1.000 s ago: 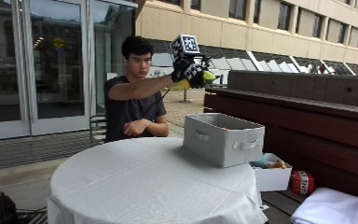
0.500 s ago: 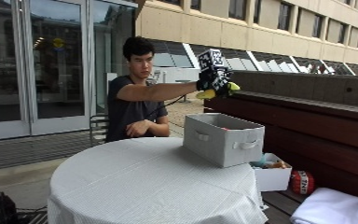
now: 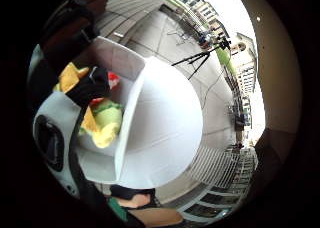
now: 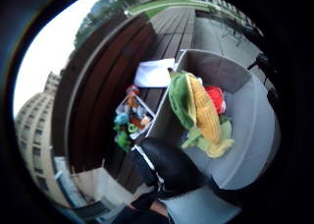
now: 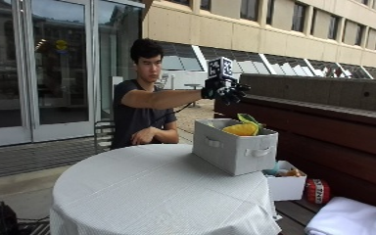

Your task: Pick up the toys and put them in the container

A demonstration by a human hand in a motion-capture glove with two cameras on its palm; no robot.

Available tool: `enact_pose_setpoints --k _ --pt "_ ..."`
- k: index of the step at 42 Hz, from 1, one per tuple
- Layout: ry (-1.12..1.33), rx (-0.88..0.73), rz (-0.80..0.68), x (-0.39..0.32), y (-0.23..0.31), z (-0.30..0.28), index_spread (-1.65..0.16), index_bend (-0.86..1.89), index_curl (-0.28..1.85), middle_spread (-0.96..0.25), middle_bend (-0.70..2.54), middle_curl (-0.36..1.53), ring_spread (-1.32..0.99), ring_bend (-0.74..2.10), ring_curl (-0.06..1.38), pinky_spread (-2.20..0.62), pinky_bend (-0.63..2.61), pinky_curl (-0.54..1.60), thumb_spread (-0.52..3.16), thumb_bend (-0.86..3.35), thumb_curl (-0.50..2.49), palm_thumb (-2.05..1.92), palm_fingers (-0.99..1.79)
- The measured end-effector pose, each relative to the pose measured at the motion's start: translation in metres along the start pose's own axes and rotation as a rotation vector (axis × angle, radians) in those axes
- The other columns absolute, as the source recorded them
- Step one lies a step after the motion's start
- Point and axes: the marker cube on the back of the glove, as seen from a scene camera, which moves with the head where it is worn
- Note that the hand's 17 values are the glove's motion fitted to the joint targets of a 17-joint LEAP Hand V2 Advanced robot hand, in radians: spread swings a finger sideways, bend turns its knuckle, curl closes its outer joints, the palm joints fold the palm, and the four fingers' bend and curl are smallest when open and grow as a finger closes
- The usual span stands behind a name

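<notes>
A person sits at a round table covered with a pale grey cloth. Near the table's edge, on the side toward a long dark wooden bench, stands a grey rectangular fabric container with a cloth handle on its end.

The person's right arm is stretched out level, and the black-gloved right hand hangs in the air above the container, well clear of its rim. The fingers are spread apart and hold nothing.

A yellow and green plush corn cob toy lies at the container's open top, with its green leaf poking above the rim. It touches no hand. From the palm camera on the thumb side, the corn toy shows inside the container, lying beside a red toy against the grey inner wall. The little-finger-side camera shows the same yellow-green toy inside the container, partly hidden by a black strap of the glove.

Beyond the container, on the bench side and lower than the table top, sits a small white open box of mixed colourful toys. Near this box, on the bench, lie a red rounded object and a folded white cloth.

The person's bare left hand rests at the table edge, well away from the container.
</notes>
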Motion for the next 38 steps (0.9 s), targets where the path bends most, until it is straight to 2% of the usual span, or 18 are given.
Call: enact_pose_setpoints --k 3,11,17,29,38 --pt "0.077 0.079 0.081 0.031 -0.005 0.003 -0.31 -0.04 0.15 -0.18 0.47 0.57 -0.26 1.15 0.43 -0.28 1.39 0.51 0.95 -0.11 0.59 -0.07 0.11" --pt "0.037 0.057 0.2 0.116 0.029 0.002 -0.3 0.06 0.12 -0.1 0.51 0.56 -0.18 1.11 0.39 -0.17 1.43 0.48 0.96 -0.11 0.47 -0.12 -0.01" --pt "0.035 0.053 0.295 0.184 0.057 0.008 -0.3 0.14 0.15 -0.11 0.51 0.54 -0.15 0.97 0.34 -0.08 1.31 0.44 0.96 -0.11 0.4 -0.14 -0.12" --pt "-0.012 0.021 0.442 0.297 0.126 0.028 -0.31 0.16 0.2 -0.09 0.46 0.5 -0.14 0.79 0.28 -0.03 1.17 0.37 0.96 -0.11 0.3 -0.14 -0.11" --pt "0.042 -0.058 0.601 0.342 0.183 0.04 -0.31 0.15 0.22 -0.09 0.41 0.48 -0.14 0.67 0.24 -0.03 1.08 0.34 0.97 -0.1 0.25 -0.14 -0.1"
